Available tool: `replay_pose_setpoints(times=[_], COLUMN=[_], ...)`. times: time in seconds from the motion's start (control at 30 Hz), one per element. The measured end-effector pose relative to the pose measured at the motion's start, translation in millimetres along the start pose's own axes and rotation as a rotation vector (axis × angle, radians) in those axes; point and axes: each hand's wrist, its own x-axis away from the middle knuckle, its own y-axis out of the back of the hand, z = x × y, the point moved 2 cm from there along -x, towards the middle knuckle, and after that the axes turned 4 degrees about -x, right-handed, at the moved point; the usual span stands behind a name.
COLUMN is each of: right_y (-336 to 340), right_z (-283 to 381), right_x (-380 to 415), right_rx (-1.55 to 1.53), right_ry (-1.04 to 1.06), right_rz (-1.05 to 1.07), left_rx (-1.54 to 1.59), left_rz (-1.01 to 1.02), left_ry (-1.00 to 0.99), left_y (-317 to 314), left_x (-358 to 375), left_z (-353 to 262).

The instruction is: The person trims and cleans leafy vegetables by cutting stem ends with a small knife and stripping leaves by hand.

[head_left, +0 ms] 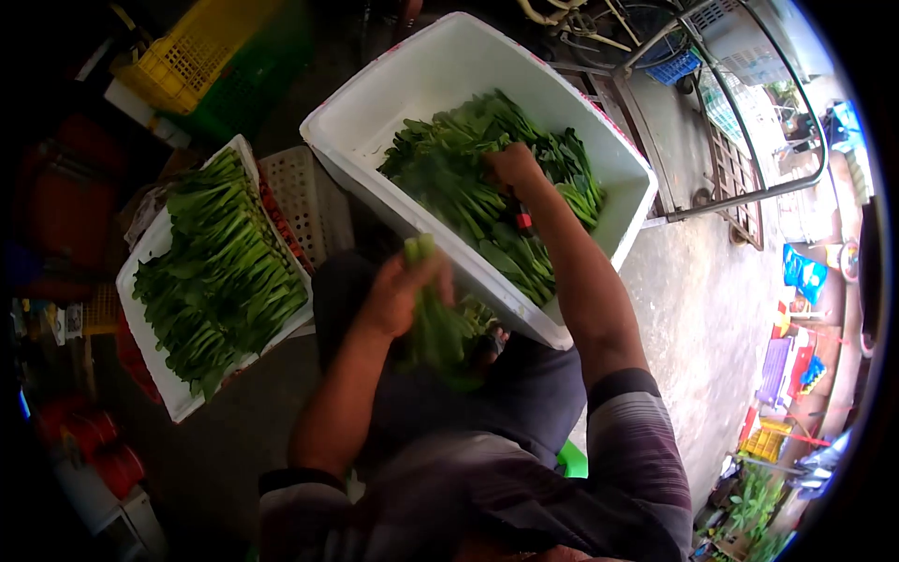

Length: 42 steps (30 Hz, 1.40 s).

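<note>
Cannot tell how the bare right hand point(510, 167) grips, with fingers partly hidden among the dark green leafy stalks point(449, 187). Cannot identify the small red-and-black object point(523, 221) beside the forearm, part-covered by leaves. Blurred: the bare left hand point(398, 295) and the green leafy bunch point(437, 328) held there. Cut off: the pale-framed bicycle point(599, 36) at the top edge, the striped dark shirt point(431, 496) at the bottom.

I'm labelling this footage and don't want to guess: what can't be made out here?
All in the head view:
Right hand: fingertips hidden by greens, so its grip is unclear.
Small red thing: too small and partly covered to identify.
Left hand and its bunch of greens: blurred, so stems can't be counted.
White box: much of its floor hidden under leaves.
Red objects, lower left: too dark to identify.
</note>
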Motion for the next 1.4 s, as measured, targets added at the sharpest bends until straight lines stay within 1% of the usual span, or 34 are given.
replay_pose_setpoints(times=[0.07, 0.13, 0.23, 0.33, 0.37, 0.47, 0.5, 0.6, 0.63, 0.73, 0.83, 0.93, 0.97, 1.07, 1.1, 1.13, 1.2, 1.23, 1.27, 1.3, 1.33, 1.4], right_y=[-8, 0, 32, 63, 69, 93, 99, 102, 101, 98, 96, 96, 95, 102, 105, 108, 120, 121, 120, 116, 111, 93], right_z=[-13, 0, 32, 54, 54, 80, 82, 73, 69, 56, 51, 50, 46, 40, 40, 37, 32, 26, 23, 17, 11, 2], right_x=[-7, 10, 59, 108, 121, 189, 209, 260, 271, 289, 305, 317, 314, 322, 327, 329, 340, 344, 353, 356, 356, 366], right_rx=[-0.041, -0.090, -0.230, -0.141, -0.168, -0.072, -0.120, -0.270, -0.316, -0.395, -0.494, -0.614, -0.678, -0.819, -0.961, -1.039, -1.058, -1.068, -1.057, -0.991, -0.924, -0.781], right_ry=[-0.032, -0.081, 0.016, 0.174, 0.201, 0.281, 0.278, 0.256, 0.260, 0.239, 0.201, 0.182, 0.236, 0.247, 0.303, 0.335, 0.387, 0.434, 0.411, 0.440, 0.476, 0.462], right_rz=[-0.011, -0.031, 0.011, 0.037, 0.050, -0.004, 0.029, 0.125, 0.149, 0.214, 0.247, 0.268, 0.278, 0.271, 0.250, 0.233, 0.312, 0.370, 0.386, 0.467, 0.549, 0.655], left_rx=[-0.001, -0.014, 0.013, 0.032, 0.035, -0.072, -0.164, -0.519, -0.685, -0.784, -0.786, -0.786, -0.804, -0.835, -0.833, -0.832, -0.833, -0.676, -0.518, -0.359, -0.357, -0.360], left_rz=[-0.021, -0.029, -0.077, -0.166, -0.191, -0.244, -0.206, -0.204, -0.196, 0.015, 0.150, 0.230, 0.218, 0.158, 0.130, 0.104, 0.013, -0.030, -0.078, -0.126, -0.168, -0.250], left_ry=[0.008, -0.013, -0.062, -0.080, -0.103, -0.189, -0.265, -0.311, -0.193, -0.411, -0.283, -0.127, -0.134, -0.164, -0.185, -0.205, -0.350, -0.379, -0.411, -0.449, -0.460, -0.481], left_y=[2, 1, 7, 5, 3, -2, -10, -48, -63, -75, -78, -89, -92, -96, -96, -95, -79, -74, -71, -68, -65, -57], left_x=[3, 0, -4, -4, -3, 0, 3, 10, 10, -15, -19, -10, -8, 0, 4, 7, 7, 6, 3, 1, 0, 1], left_z=[0, -2, 3, -5, -10, -25, -37, -69, -78, -50, -18, -5, -3, -2, -4, -7, -20, -36, -55, -70, -79, -97])
